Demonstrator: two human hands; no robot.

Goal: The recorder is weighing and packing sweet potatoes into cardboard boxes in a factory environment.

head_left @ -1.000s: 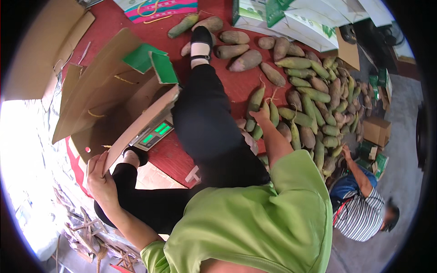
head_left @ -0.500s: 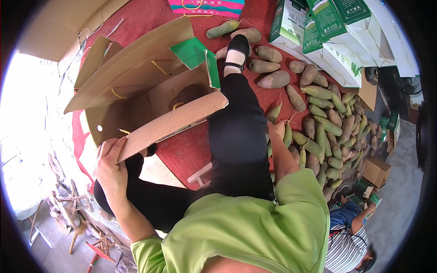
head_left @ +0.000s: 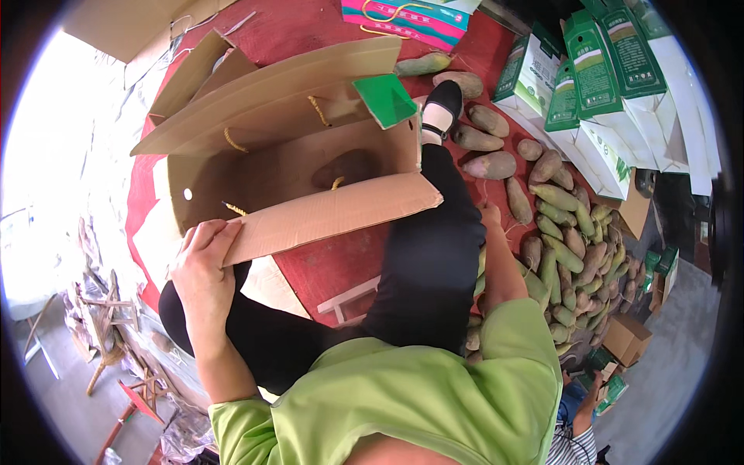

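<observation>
My left hand (head_left: 203, 263) grips the near flap (head_left: 333, 217) of an open cardboard box (head_left: 271, 159), thumb over its edge. One large dark radish (head_left: 353, 167) lies inside the box in shadow. Yellow rope handles (head_left: 234, 140) show on the box walls, and a green end flap (head_left: 387, 101) stands up at its right. My right hand (head_left: 490, 215) is low beside my right knee, at the near side of the loose radishes (head_left: 490, 165). Its fingers are mostly hidden by my leg, and I cannot make out whether a radish is in them.
A big heap of green and brownish radishes (head_left: 570, 260) spreads to the right. Green-and-white cartons (head_left: 612, 85) stand at the far right, a pink-and-blue box (head_left: 411, 19) at the back. A wooden stool (head_left: 349, 302) is between my legs. At lower right, a co-worker (head_left: 577, 426) handles a green carton.
The view has shifted, so the box sits further right. My right hand has drawn back beside the knee, and the green radish seen at its fingers is out of sight. My left hand keeps the flap.
</observation>
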